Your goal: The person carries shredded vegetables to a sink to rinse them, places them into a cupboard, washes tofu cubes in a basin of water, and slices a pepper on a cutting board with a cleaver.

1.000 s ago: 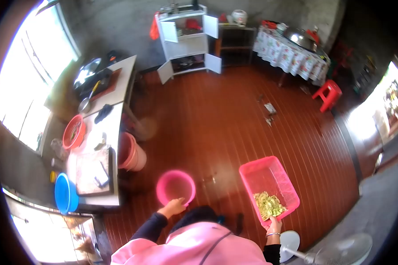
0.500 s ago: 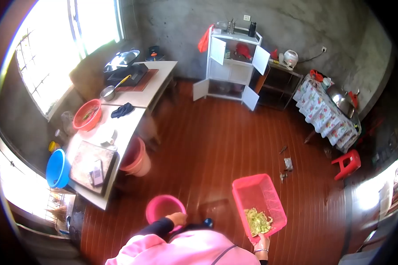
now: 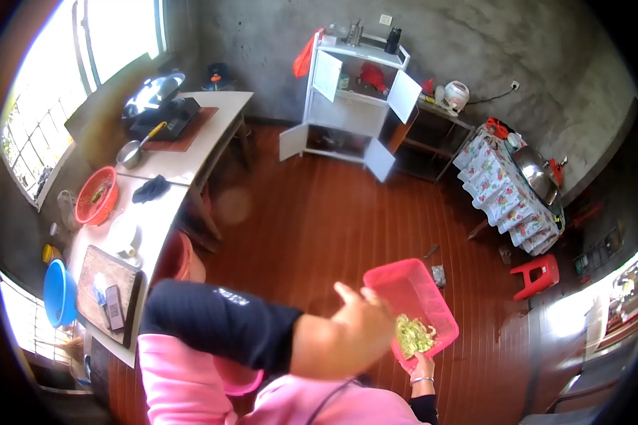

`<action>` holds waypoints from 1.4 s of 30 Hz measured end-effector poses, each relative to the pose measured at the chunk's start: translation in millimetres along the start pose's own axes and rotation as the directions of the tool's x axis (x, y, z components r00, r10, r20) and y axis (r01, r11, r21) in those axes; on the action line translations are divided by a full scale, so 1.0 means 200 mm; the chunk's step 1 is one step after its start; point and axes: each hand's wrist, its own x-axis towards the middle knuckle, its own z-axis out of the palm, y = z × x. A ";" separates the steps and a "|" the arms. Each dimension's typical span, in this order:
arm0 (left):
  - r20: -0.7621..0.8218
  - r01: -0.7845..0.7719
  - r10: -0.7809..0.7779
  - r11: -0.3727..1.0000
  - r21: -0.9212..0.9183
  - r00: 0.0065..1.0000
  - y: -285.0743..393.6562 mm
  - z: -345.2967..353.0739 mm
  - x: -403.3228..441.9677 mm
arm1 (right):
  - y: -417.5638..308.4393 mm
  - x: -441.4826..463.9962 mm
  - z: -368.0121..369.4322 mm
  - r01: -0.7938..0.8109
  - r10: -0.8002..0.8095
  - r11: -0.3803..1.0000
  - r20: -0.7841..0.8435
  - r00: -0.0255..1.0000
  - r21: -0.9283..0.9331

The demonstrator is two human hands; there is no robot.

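My right hand (image 3: pixel 423 366) grips the near edge of a pink rectangular plastic basket (image 3: pixel 438 294), held tilted over the floor. Chopped pale green vegetable (image 3: pixel 412 336) lies in its near end. My left hand (image 3: pixel 358 327), in a dark sleeve, reaches across my front to the basket's left side. Its fingers are slightly blurred and apart, with nothing visible in them. Whether it touches the basket I cannot tell. Below my left forearm, a pink bucket (image 3: pixel 239 379) is mostly hidden by my arm and clothes.
At left, a long table (image 3: pixel 164 205) carries a red colander (image 3: pixel 98 200), a cutting board (image 3: pixel 92 280) with a phone, and a blue basin (image 3: pixel 59 294). A white cabinet (image 3: pixel 351 106) has its doors open at the back. A red stool (image 3: pixel 535 276) stands at right.
My left hand has left the pink bucket's rim and swung up and right to the basket. My right hand still holds the basket. The view has turned slightly right.
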 end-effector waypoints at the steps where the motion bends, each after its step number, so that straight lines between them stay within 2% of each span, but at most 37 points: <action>1: -0.047 -0.023 0.025 0.998 0.055 0.999 -0.02 -0.08 0.02 | -0.02 0.09 0.04 0.001 -0.001 1.000 0.002 1.000 -0.030; 2: -0.170 0.037 -0.027 0.997 0.061 0.985 -0.05 -0.15 0.05 | -0.06 0.19 0.09 0.002 -0.002 0.998 0.000 1.000 -0.062; 3: -0.257 0.066 -0.056 0.997 0.031 0.965 -0.09 -0.23 0.08 | -0.22 0.09 0.26 -0.013 0.014 1.000 0.045 0.999 -0.014; 4: -0.314 0.051 -0.049 0.999 -0.003 0.948 -0.15 -0.31 0.10 | -0.20 0.22 0.26 0.005 0.000 0.994 0.043 0.999 -0.105; 5: -0.577 -0.039 -0.039 0.992 -0.122 0.816 -0.23 -0.30 0.14 | -0.21 0.40 0.29 0.032 -0.022 0.982 0.053 0.998 -0.187; 7: -0.829 -0.069 0.065 0.997 0.032 0.555 -0.39 -0.35 0.28 | -0.43 0.40 0.57 0.081 -0.080 0.997 0.093 0.992 -0.012; 8: -0.912 -0.041 0.113 0.994 0.106 0.395 -0.47 -0.38 0.36 | -0.47 0.54 0.60 0.039 -0.029 0.992 0.090 0.996 -0.116; 9: -0.947 -0.038 0.143 0.990 0.138 0.288 -0.53 -0.40 0.42 | -0.51 0.64 0.63 0.078 -0.056 0.979 0.120 0.991 -0.188; 10: -0.961 -0.044 0.147 0.989 0.140 0.234 -0.57 -0.41 0.49 | -0.54 0.74 0.67 0.119 -0.083 0.959 0.150 0.985 -0.256; 11: -0.970 -0.045 0.133 0.991 0.126 0.201 -0.62 -0.42 0.55 | -0.61 0.82 0.77 0.251 -0.189 0.927 0.229 0.955 -0.278; 13: -0.988 -0.012 0.075 0.997 0.074 0.135 -0.72 -0.42 0.65 | -0.69 1.01 0.93 0.300 -0.198 0.877 0.285 0.938 -0.375; 15: -0.998 0.075 -0.030 0.997 -0.026 0.051 -0.80 -0.41 0.75 | -0.79 1.13 1.15 0.120 -0.005 0.873 0.238 0.971 -0.473; 16: -0.995 0.123 -0.093 0.988 -0.088 0.040 -0.84 -0.39 0.80 | -0.74 1.25 1.21 0.231 -0.122 0.926 0.342 0.932 -0.299; 17: -0.988 0.089 -0.117 0.990 -0.108 0.101 -0.92 -0.42 0.81 | -0.79 1.26 1.31 0.231 -0.105 0.917 0.364 0.925 -0.325; 18: -0.932 -0.015 -0.167 0.983 -0.181 0.320 -1.01 -0.47 0.77 | -0.87 1.24 1.45 0.106 0.002 0.964 0.405 0.914 -0.245; 19: -0.764 -0.118 -0.237 0.918 -0.378 0.600 -1.11 -0.53 0.68 | -1.02 1.02 1.68 -0.039 0.122 0.981 0.448 0.885 -0.189; 20: -0.584 -0.089 -0.259 0.862 -0.500 0.769 -1.18 -0.55 0.70 | -0.92 1.23 1.68 -0.093 0.180 0.975 0.467 0.865 -0.204; 22: -0.566 0.069 -0.226 0.956 -0.286 0.793 -1.31 -0.39 0.88 | -0.86 1.42 1.79 -0.120 0.221 0.964 0.465 0.857 -0.237; 23: -0.622 0.248 -0.242 0.966 -0.079 0.745 -1.34 -0.25 0.98 | -0.86 1.47 1.86 -0.119 0.225 0.961 0.458 0.860 -0.249; 25: -0.574 0.075 -0.218 0.962 -0.262 0.790 -1.56 -0.07 1.01 | -0.87 1.52 1.99 -0.124 0.229 0.959 0.442 0.867 -0.253; 26: -0.534 -0.125 -0.144 0.892 -0.435 0.833 -1.71 0.03 0.99 | -0.88 1.55 2.06 -0.125 0.228 0.960 0.435 0.871 -0.252; 27: -0.506 -0.293 -0.055 0.760 -0.580 0.861 -1.89 0.14 0.97 | -0.90 1.58 2.15 -0.119 0.221 0.961 0.429 0.876 -0.251; 29: -0.211 -0.138 -0.108 0.464 -0.875 0.972 -2.18 0.39 0.96 | -0.97 1.64 2.30 -0.103 0.200 0.964 0.416 0.887 -0.245; 30: -0.159 -0.033 -0.367 0.326 -0.945 0.917 -2.29 0.61 0.96 | -1.02 1.65 2.38 -0.086 0.184 0.964 0.396 0.900 -0.251; 31: -0.068 0.033 -0.593 0.158 -0.987 0.802 -2.34 0.91 0.98 | -1.07 1.69 2.45 -0.075 0.165 0.971 0.406 0.899 -0.228; 32: -0.126 0.212 -0.849 0.267 -0.940 0.514 -2.32 1.28 1.01 | -1.13 1.72 2.52 -0.060 0.144 0.975 0.402 0.904 -0.214; 33: -0.135 0.694 -0.939 0.326 -0.642 0.316 -2.27 1.54 0.99 | -1.19 1.76 2.58 -0.046 0.125 0.978 0.392 0.912 -0.204; 34: 0.059 0.933 -0.935 0.341 -0.114 0.349 -2.18 1.45 0.92 | -1.24 1.79 2.64 0.006 0.062 0.985 0.379 0.923 -0.174; 35: 0.362 0.890 -0.814 0.436 -0.135 0.454 -2.10 1.71 0.84 | -1.32 1.79 2.71 0.045 0.019 0.985 0.367 0.930 -0.165; 36: 0.753 0.875 -0.447 0.210 -0.436 0.483 -2.07 2.05 0.77 | -1.39 1.81 2.80 0.094 -0.037 0.984 0.350 0.936 -0.148; 37: 0.799 0.836 -0.314 -0.033 -0.548 0.512 -1.99 2.36 0.72 | -1.46 1.83 2.87 0.140 -0.089 0.981 0.335 0.938 -0.131; 40: 0.718 0.645 -0.438 -0.333 -0.688 0.540 -2.13 2.10 0.71 | -1.68 1.94 3.08 0.225 -0.174 0.969 0.366 0.914 -0.102; 41: 0.671 0.742 -0.525 -0.105 -0.662 0.524 -2.23 2.06 0.72 | -1.76 2.01 3.14 0.255 -0.201 0.962 0.389 0.899 -0.093; 42: 0.686 0.801 -0.575 -0.086 -0.592 0.445 -2.33 2.03 0.74 | -1.84 2.07 3.21 0.292 -0.235 0.952 0.389 0.891 -0.094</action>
